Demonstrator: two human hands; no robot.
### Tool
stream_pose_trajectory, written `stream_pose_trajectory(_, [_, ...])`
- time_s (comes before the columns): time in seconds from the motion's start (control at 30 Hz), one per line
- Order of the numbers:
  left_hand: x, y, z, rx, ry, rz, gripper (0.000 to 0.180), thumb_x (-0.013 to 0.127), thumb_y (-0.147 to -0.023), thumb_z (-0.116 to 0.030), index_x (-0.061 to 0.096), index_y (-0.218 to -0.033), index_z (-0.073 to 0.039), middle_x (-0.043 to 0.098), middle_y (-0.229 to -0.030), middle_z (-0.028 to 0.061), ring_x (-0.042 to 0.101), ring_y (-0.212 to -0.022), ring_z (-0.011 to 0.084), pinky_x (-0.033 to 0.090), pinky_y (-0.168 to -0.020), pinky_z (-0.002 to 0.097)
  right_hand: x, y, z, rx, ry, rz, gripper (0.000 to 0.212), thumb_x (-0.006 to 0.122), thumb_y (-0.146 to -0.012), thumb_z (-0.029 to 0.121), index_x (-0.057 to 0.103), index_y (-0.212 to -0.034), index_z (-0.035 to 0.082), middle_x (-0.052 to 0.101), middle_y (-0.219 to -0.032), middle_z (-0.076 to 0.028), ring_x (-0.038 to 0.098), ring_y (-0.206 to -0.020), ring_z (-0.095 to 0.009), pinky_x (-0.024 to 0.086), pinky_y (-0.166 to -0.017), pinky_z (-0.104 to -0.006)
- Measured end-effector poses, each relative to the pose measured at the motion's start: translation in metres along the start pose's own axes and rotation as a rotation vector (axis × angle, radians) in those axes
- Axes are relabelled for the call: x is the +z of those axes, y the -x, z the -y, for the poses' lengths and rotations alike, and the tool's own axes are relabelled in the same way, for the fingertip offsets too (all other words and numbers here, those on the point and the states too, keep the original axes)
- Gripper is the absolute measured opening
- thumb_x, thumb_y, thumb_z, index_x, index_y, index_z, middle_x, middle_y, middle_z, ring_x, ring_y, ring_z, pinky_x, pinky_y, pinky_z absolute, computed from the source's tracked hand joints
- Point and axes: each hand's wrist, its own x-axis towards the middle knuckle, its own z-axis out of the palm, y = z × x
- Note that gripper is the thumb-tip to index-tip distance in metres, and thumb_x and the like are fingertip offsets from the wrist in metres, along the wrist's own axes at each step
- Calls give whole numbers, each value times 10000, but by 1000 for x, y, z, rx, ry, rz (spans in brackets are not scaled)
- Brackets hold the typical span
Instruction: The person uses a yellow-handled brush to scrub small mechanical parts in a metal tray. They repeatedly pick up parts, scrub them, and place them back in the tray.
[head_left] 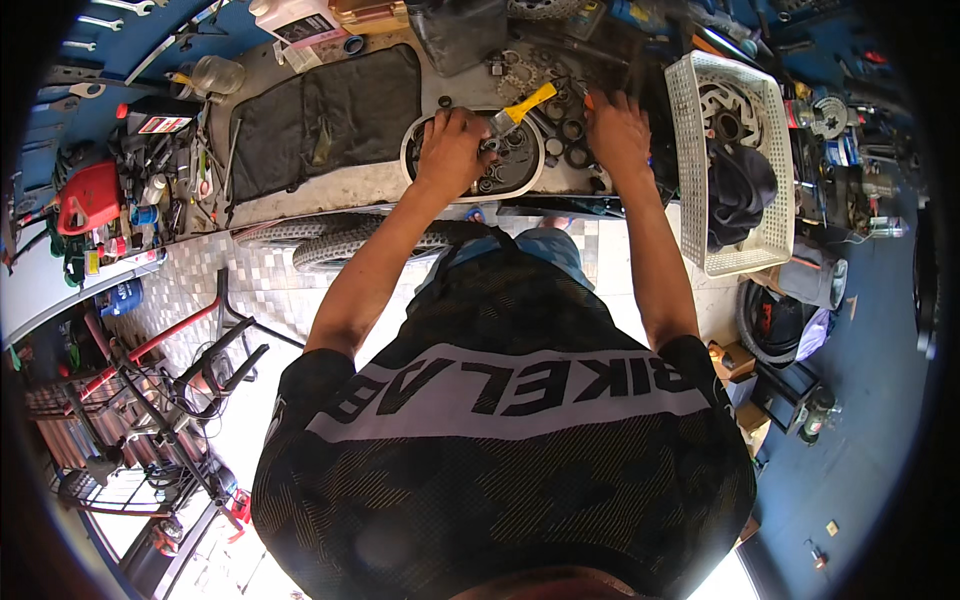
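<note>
My left hand (452, 150) is closed over the left side of a pale-rimmed oval tray (541, 165). A small round metal part (489, 146) shows at its fingertips. Dark liquid and several small parts lie in the tray. A paintbrush with a yellow handle (531, 103) rests slanted across the tray's far rim, its bristle end close to my left fingers. To the right of the tray, my right hand (618, 133) is curled down at the bench. A bit of orange (590, 101) shows beside its thumb side; what the fingers hold is mostly hidden.
Rings and small bike parts (573, 130) are spread between my hands. A black mat (330, 120) covers the bench at left. A white plastic basket (690, 170) with a disc rotor and dark cloth stands at right. Bike tires (350, 246) lie below the bench edge.
</note>
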Motion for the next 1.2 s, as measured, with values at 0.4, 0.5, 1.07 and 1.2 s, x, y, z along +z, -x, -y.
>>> stream_pose_trajectory(0.4, [-49, 14, 22, -337, 558, -68, 234, 812, -910, -110, 652, -1051, -12, 769, -984, 140, 761, -839, 284, 596, -768, 388, 60, -39, 41, 498, -830, 196, 686, 816, -897, 571, 674, -1217, -18, 802, -931, -182, 790, -949, -347, 598, -830, -442])
stream_pose_trajectory(0.5, [-37, 36, 22, -343, 537, -58, 248, 815, -910, -115, 672, -1091, -25, 760, -950, 132, 749, -815, 284, 594, -770, 393, 51, -44, 45, 515, -1112, 232, 586, 837, -904, 458, 663, -1207, -13, 791, -881, -152, 780, -853, -280, 580, -776, -388])
stream_pose_trajectory(1.07, [-8, 51, -31, -274, -169, 101, 409, 819, -876, -387, 831, -999, 3, 700, -1170, 227, 577, -1230, 441, 462, -1052, 527, -65, 33, 70, 150, -803, 169, 309, 836, -936, 296, 658, -1075, 86, 720, -761, -141, 749, -712, -307, 557, -669, -435])
stream_pose_trajectory(1.2, [2, 46, -34, -325, -201, 32, 328, 847, -807, -341, 814, -954, -49, 703, -1104, 179, 593, -1164, 393, 488, -983, 523, -65, 30, 65, 138, -811, 191, 319, 835, -941, 320, 653, -1077, 96, 700, -737, -131, 723, -690, -316, 533, -652, -447])
